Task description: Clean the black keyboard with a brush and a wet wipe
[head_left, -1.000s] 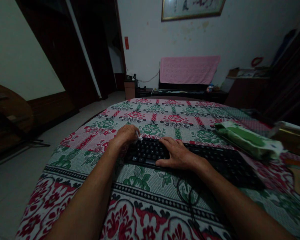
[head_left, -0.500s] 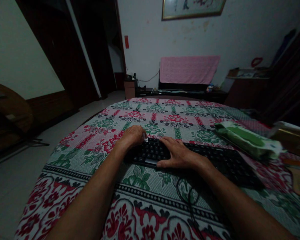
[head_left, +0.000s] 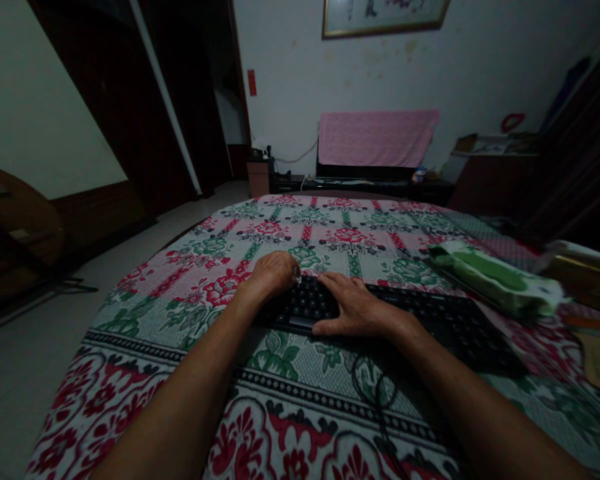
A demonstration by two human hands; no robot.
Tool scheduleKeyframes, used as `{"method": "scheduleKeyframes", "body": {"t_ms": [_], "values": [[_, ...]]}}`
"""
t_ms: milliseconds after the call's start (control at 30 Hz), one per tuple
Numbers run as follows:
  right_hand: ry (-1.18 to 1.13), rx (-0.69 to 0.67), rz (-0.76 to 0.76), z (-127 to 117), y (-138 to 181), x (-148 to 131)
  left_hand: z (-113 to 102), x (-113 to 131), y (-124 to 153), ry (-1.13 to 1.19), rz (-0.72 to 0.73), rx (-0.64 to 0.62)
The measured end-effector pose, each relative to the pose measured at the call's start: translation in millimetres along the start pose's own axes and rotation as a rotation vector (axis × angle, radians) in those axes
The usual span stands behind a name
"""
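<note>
A black keyboard (head_left: 305,303) lies on the flowered tablecloth in front of me. My left hand (head_left: 275,273) is closed at the keyboard's upper left edge, fingers curled down. A scrap of white, seemingly a wipe (head_left: 298,275), peeks out by its fingertips; the rest is hidden in the hand. My right hand (head_left: 353,305) rests across the middle of the keyboard with fingers stretched and thumb apart along the near edge. It holds nothing. The keyboard's black cable (head_left: 380,393) lies looped on the cloth below the right hand.
To the right lies a green and white soft packet (head_left: 495,277), with a box (head_left: 585,273) beyond it. A wooden-handled brush (head_left: 597,353) sits near the right edge. The patterned tablecloth (head_left: 275,227) covers the table. A pink cloth (head_left: 377,137) hangs over a screen by the far wall.
My left hand has shifted slightly to the right along the keyboard's top edge, with the white wipe in it. The right hand stays in place.
</note>
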State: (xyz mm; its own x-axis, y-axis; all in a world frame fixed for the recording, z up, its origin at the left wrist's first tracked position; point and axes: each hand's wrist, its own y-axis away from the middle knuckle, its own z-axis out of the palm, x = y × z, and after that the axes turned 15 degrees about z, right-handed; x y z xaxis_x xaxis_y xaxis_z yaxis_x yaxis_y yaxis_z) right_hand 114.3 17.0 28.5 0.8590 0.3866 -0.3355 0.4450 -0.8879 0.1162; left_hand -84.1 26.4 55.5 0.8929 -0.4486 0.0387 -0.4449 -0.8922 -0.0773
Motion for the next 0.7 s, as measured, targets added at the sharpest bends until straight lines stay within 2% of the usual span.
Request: {"method": "scheduleKeyframes", "body": {"t_ms": [133, 367, 567, 700], "values": [[0.019, 0.003, -0.003, 1, 0, 1, 2, 5, -2, 0.024, 0.069, -0.027], [0.013, 0.008, -0.003, 3, -2, 3, -1, -4, -1, 0.019, -0.058, -0.039], [-0.004, -0.005, 0.002, 0, 1, -1, -4, 9, -1, 0.087, 0.086, -0.047], [-0.017, 0.012, 0.0, 3, -1, 1, -7, 2, -1, 0.089, 0.042, -0.106]]}}
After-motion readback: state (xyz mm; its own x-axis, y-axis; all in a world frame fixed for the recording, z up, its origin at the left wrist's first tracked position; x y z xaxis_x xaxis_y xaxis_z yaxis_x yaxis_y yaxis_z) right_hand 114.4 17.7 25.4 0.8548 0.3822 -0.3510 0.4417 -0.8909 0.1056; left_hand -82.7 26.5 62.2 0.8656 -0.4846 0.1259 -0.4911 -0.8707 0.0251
